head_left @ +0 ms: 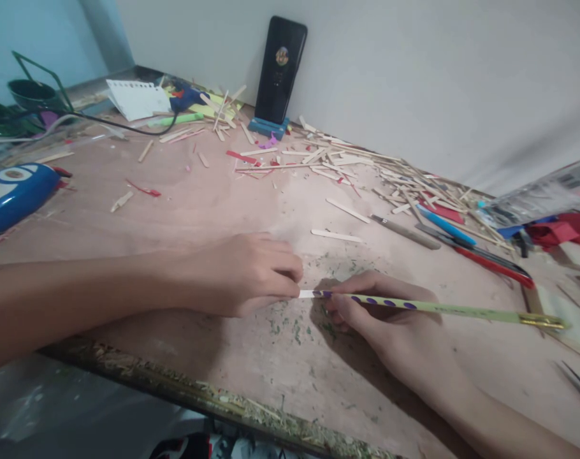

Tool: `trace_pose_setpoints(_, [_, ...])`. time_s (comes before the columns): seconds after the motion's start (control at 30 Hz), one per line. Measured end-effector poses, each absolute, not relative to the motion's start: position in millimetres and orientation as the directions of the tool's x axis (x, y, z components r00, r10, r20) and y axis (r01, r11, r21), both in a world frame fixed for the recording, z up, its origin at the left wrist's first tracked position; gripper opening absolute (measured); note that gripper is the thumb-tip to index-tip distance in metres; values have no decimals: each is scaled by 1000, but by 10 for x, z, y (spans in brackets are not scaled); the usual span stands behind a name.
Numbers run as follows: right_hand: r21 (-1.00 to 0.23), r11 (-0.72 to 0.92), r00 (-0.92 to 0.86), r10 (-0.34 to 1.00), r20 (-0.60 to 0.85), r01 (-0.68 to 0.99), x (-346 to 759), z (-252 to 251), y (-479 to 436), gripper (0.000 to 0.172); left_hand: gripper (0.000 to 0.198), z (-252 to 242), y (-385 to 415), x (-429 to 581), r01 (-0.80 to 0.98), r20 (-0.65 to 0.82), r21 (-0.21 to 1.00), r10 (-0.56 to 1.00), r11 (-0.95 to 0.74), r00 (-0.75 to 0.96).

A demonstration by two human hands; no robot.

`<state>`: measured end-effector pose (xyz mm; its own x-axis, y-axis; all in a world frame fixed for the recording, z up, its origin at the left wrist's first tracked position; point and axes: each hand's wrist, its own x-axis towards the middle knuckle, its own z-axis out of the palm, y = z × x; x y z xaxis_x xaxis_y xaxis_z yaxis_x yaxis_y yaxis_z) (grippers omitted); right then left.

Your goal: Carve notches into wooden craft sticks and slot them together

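My right hand [380,312] is closed round a pale green pencil [476,312] with purple dots and a gold band at its far right end. The pencil's front end points left, toward my left hand [266,274], and its tip meets or lies over a small white strip [306,294]. My left hand's fingers are pressed together on that strip, most of which they hide; it may be a flat craft stick, but I cannot tell. Green crumbs [297,328] are scattered on the wooden tabletop [252,357] between and below the hands.
A black phone [280,70] stands in a blue holder [269,127] at the back. Many loose craft sticks [338,159] lie along the wall. Right of centre are a knife-like tool [405,231], a blue pen [447,226] and a red-black cutter [495,264]. A blue-white object [20,197] sits left.
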<state>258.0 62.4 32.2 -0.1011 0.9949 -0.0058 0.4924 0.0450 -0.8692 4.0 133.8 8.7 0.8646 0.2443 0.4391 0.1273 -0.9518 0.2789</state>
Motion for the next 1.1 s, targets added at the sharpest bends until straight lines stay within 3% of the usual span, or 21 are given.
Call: trace_pose_setpoints(1.1, [-875,-31,-53,997,-64,483,2597,296,624,17,22,87,1344,38,117,422,294,238,-949,875])
